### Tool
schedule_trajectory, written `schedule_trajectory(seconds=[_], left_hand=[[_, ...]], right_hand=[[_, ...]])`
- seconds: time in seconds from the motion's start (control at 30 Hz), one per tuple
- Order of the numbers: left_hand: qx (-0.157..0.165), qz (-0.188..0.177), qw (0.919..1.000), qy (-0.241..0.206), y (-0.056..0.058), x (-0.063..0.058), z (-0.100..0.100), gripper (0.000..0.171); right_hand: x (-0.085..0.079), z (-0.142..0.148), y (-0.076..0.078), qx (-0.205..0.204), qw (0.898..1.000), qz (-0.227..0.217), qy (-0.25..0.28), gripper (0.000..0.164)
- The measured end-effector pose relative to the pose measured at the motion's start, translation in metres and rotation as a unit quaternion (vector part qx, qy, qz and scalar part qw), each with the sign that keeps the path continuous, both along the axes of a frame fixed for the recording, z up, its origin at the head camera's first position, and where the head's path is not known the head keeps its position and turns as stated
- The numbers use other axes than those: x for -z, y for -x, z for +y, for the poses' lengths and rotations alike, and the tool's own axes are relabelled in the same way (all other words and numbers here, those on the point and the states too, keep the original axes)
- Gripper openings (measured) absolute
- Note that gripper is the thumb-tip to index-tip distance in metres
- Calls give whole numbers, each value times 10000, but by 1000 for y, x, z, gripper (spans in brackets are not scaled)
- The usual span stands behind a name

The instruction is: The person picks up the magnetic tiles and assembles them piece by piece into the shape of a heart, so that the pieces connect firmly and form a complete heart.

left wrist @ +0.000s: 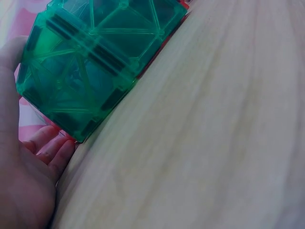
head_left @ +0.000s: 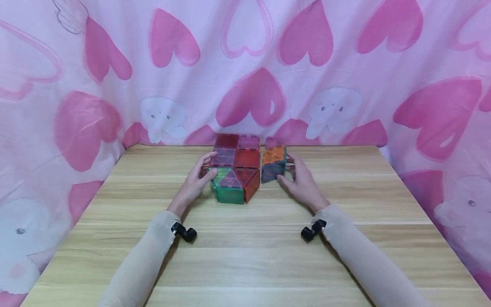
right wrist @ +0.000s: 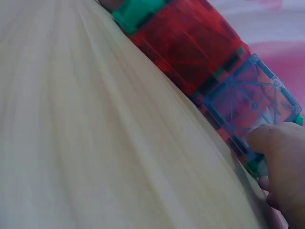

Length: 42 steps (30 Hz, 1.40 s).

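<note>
A block built of see-through magnetic tiles [head_left: 247, 158], red, purple and green, stands at the table's far middle. My left hand [head_left: 196, 181] holds its left side, thumb at the front green part and fingers farther back. In the left wrist view, green tiles [left wrist: 76, 71] rise beside the curled fingers [left wrist: 59, 155]. Just right of the block, across a narrow gap, is a smaller magnetic-tile block [head_left: 273, 164] with an orange top and blue front. My right hand [head_left: 301, 181] grips it, thumb on the blue tile [right wrist: 252, 102] and fingers around the right side.
The wooden table [head_left: 245, 256] stretches in front of both blocks. Close behind them hangs a pink curtain [head_left: 245, 64] with hearts and elephants. A small black camera is strapped to each wrist.
</note>
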State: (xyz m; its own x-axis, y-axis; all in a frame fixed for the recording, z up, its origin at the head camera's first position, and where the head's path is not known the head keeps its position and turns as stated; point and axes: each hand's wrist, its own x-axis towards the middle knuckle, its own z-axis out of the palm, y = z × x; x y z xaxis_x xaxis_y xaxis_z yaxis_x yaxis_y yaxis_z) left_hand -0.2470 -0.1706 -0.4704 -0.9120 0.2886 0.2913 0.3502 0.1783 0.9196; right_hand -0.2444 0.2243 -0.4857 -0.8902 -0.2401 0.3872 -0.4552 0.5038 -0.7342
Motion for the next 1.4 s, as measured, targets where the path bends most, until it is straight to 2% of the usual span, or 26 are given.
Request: schedule_trajectory(seconds=[0.1, 0.23, 0.37, 0.47, 0.53, 0.57, 0.67, 0.73, 0.8, 0.9, 1.0, 1.07, 1.17, 1.27, 1.4], left_hand=[[-8, -50, 9999, 93, 0, 2, 1, 62], [-265, -231, 9994, 34, -1, 3, -1, 61], [-364, -564, 9948, -759, -1, 3, -2, 58], [-220, -627, 9916, -1106, 0, 5, 0, 56], [-207, -491, 9951, -839, 0, 7, 2, 56], [-239, -397, 9968, -648, 0, 8, 2, 63], [-366, -23, 9993, 1, 2, 10, 2, 95], [-308, 223, 9988, 306, 5, 8, 1, 114], [-99, 422, 9975, 551, 7, 6, -2, 125], [388, 608, 9948, 725, 9, 1, -2, 122], [448, 818, 9907, 985, 8, -1, 1, 111], [239, 1037, 9859, 1291, 4, 3, 5, 105], [-471, 1176, 9703, 2062, -15, 2, 12, 104], [-1173, 1151, 9485, 2708, -37, 0, 22, 103], [-1845, 1144, 9301, 2963, -58, -1, 37, 97]], right_hand=[[0, -11, 2, -1, 9996, 121, -242, 89], [-1, -17, 1, 101, 9987, 281, -415, 88], [0, -16, 1, 99, 9991, 292, -304, 83], [0, -13, 0, 376, 9992, 154, -11, 73], [0, -10, -1, 698, 9972, -20, 264, 65], [-1, -9, -3, 840, 9954, -123, 436, 61], [0, -6, -10, 939, 9902, -485, 918, 53], [-1, -5, -15, 644, 9875, -723, 1242, 55], [-2, -2, -19, 136, 9848, -939, 1452, 60], [-5, 2, -20, -483, 9813, -1162, 1458, 64], [-6, 7, -19, -688, 9747, -1346, 1647, 64], [-5, 10, -20, -542, 9685, -1427, 1969, 64], [-6, 13, -27, -304, 9566, -1361, 2559, 61], [-7, 14, -36, -32, 9587, -1171, 2592, 57], [-9, 15, -44, 282, 9617, -900, 2572, 58]])
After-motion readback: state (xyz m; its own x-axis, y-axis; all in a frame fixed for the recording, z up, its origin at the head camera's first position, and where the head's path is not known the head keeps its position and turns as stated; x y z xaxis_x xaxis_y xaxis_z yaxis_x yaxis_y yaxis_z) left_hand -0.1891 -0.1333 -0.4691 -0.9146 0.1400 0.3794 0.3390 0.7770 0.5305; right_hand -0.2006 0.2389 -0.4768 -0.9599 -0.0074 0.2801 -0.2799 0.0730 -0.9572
